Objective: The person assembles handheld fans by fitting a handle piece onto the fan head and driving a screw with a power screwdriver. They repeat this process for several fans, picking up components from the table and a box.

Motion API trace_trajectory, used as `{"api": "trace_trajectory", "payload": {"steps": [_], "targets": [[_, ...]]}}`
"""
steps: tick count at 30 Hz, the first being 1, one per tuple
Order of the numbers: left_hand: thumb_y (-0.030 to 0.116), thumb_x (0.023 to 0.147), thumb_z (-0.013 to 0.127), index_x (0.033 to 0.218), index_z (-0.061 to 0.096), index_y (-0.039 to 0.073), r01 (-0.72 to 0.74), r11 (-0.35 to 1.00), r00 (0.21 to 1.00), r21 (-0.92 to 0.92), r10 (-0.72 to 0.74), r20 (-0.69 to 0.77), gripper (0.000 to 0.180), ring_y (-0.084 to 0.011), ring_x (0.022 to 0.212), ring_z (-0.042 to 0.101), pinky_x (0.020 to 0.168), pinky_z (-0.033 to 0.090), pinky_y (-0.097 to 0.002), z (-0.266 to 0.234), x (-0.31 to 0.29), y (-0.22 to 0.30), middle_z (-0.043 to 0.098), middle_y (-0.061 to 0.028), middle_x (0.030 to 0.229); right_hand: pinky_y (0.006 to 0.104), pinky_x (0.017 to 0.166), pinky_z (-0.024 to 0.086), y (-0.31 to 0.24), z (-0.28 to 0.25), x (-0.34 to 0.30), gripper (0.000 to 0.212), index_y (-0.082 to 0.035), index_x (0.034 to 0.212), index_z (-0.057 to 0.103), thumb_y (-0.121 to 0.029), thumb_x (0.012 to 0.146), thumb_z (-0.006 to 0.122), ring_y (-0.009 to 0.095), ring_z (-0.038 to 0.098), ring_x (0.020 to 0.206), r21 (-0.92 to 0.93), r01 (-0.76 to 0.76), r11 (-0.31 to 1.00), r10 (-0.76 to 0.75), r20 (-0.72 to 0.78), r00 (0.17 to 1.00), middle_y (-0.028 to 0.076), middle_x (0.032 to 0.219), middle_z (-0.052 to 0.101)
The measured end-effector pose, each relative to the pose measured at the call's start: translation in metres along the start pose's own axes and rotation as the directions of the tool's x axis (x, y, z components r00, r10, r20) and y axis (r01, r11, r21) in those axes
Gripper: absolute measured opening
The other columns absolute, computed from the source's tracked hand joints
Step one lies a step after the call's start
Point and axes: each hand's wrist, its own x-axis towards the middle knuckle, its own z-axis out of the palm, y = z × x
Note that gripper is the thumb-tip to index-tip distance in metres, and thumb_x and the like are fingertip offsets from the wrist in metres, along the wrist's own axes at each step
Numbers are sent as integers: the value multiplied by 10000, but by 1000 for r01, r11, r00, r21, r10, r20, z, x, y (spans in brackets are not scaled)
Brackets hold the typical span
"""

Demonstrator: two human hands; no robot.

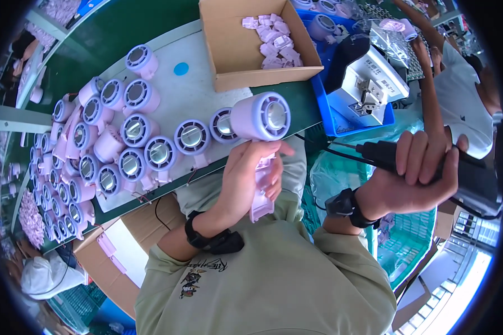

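My left hand (243, 176) is closed around the handle of a light-purple handheld fan (246, 118). The fan stands with its round head up, and its silver centre faces right. Its handle shows a hollow inner side below my fingers. At the right, my right hand (411, 187) grips a black electric screwdriver (383, 152), its thin bit pointing left toward the fan but apart from it. Many more purple fans (134, 129) stand and lie on the table left of my left hand.
A cardboard box (229, 61) with small pink plastic parts (279, 42) stands ahead. Right of it, a blue tray (332, 114) holds a white screw feeder (369, 84). A green basket (408, 251) with a plastic liner sits below my right arm. Another person (458, 92) works at the far right.
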Motion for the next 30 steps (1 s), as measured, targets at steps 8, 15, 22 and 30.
{"api": "trace_trajectory", "payload": {"steps": [8,15,22,30], "targets": [[306,921,452,975,572,-21,45,995,996,-84,-39,79,353,-136,390,403,421,367,-282,11,10,-7,427,-22,575,196,348,343,15,30,-19,180,-67,1075,458,-158,919,456,57,349,361,195,-113,974,37,359,933,-12,561,440],[328,910,479,948,585,3,73,994,996,-82,-69,48,344,-132,396,419,430,361,-283,13,5,-4,420,-11,585,209,355,359,21,29,-22,177,-80,1088,435,-153,928,446,71,377,367,151,-155,976,76,431,899,-3,568,458],[302,907,495,899,573,-22,47,997,999,-67,-48,-6,333,-130,398,420,421,350,-277,25,-2,3,421,-30,587,211,362,366,18,30,-25,178,-73,1086,468,-147,924,462,66,392,380,173,-142,975,66,385,921,-5,572,462],[272,916,503,890,575,-44,3,1000,1000,-25,-3,1,325,-146,404,456,410,377,-278,30,-1,10,472,-47,604,185,399,372,17,35,-24,234,-47,1106,485,-151,897,499,50,402,400,273,-126,954,18,366,931,-16,591,472]]}}
